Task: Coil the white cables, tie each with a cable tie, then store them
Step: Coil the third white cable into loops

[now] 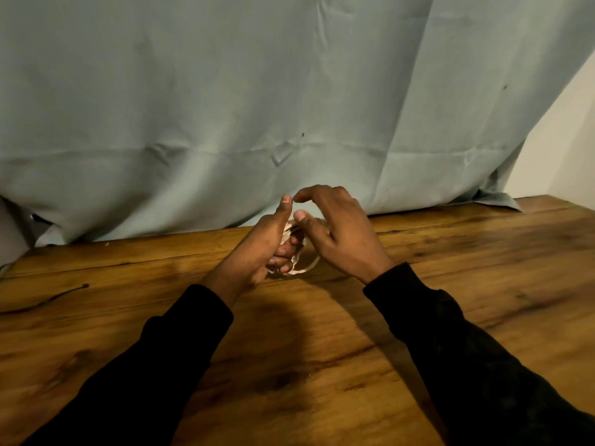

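Observation:
A coiled white cable (pixel 304 267) sits between my two hands above the middle of the wooden table (pixel 289 349). My left hand (pixel 257 249) grips the coil, fingers curled round its loops and thumb pointing up. My right hand (pixel 338 233) is just to the right, its thumb pressed against the coil and its index finger arched over toward my left thumb. Most of the coil is hidden behind my fingers. I see no cable tie.
A thin dark cord (pixel 48 299) lies on the table at the far left. A pale blue-grey cloth (pixel 257 107) hangs behind the table's back edge. A white wall (pixel 563 149) shows at the right.

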